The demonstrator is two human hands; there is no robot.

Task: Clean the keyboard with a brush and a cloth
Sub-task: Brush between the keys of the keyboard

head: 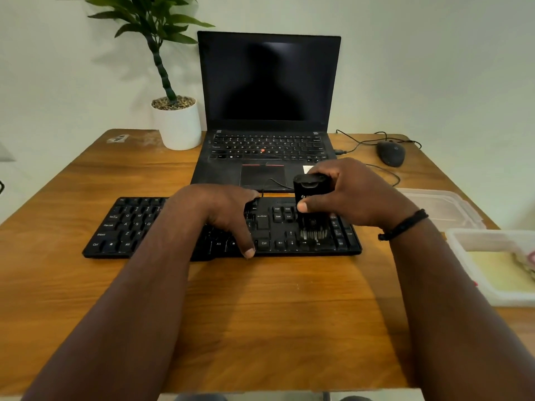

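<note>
A black keyboard [130,227] lies across the middle of the wooden table [260,314]. My right hand [356,195] grips a black block-shaped brush [311,209] upright, its bristles down on the keys at the keyboard's right end, near the arrow keys. My left hand [223,215] lies over the keyboard's middle; its thumb reaches past the front edge and its fingers curl over the back edge. The keys under both hands are hidden. A yellowish cloth [498,273] lies in a clear tray at the right.
An open black laptop [269,111] with a dark screen stands behind the keyboard. A potted plant [176,120] is at the back left, a wired mouse [390,153] at the back right. Two clear plastic containers [451,206] sit along the right edge.
</note>
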